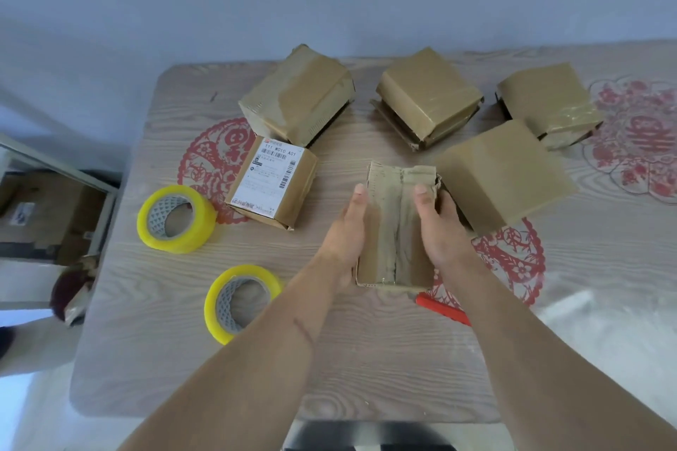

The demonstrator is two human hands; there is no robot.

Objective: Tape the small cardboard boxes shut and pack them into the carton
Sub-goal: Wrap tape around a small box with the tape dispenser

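Six small cardboard boxes sit on the wood-grain table [366,359]: four taped boxes at the back, namely a far-left box [296,95], a middle box [428,95], a far-right box [549,102] and a nearer plain box [505,176], plus a labelled box [273,181] and the worn, ragged-edged box [397,227] at the centre. Two round yellow tape rolls [176,218] [240,304] lie to the left, and a red tool [441,308] pokes out beside the worn box. The left hand [346,231] and right hand [441,227] clasp that box's two sides, thumbs laid along its top and fingers curled around its flanks.
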